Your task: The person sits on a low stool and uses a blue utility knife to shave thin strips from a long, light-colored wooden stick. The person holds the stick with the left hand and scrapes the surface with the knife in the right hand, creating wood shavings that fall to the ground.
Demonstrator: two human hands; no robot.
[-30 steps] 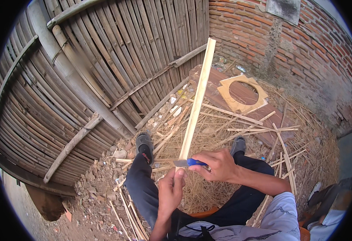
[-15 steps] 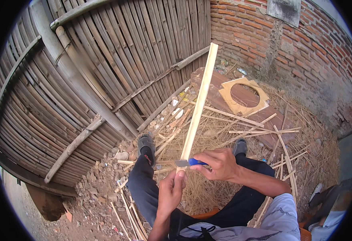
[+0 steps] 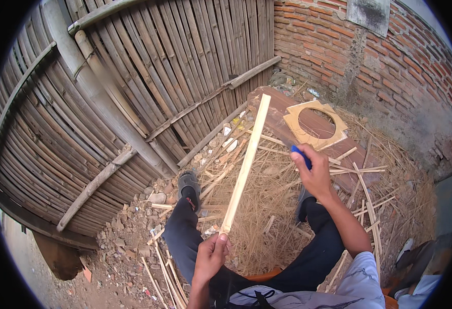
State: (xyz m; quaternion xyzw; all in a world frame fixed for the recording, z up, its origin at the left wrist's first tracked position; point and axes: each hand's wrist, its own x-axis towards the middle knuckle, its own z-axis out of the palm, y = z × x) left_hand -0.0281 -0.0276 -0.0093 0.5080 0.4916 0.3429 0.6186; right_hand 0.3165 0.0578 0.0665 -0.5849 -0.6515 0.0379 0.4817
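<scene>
My left hand [image 3: 210, 257] is closed round the near end of a long, pale split bamboo strip [image 3: 246, 165], thumb on top. The strip slants up and away over the straw between my feet. My right hand [image 3: 314, 169] is raised to the right of the strip, apart from it. It grips the blue handle of a knife [image 3: 301, 154]; the blade is blurred and hard to make out against the brown board.
A brown board [image 3: 272, 110] lies ahead, with a tan cut-out panel with a round hole [image 3: 290, 123] on it. Bamboo strips [image 3: 367, 198] litter the straw and rubble. A bamboo fence [image 3: 185, 62] stands left, a brick wall [image 3: 319, 46] beyond. Someone's foot [image 3: 405, 248] shows at right.
My right hand has lifted the knife off the strip, moving up and to the right. The strip's far end has dropped lower and nearer, and my left hand has shifted slightly down and left.
</scene>
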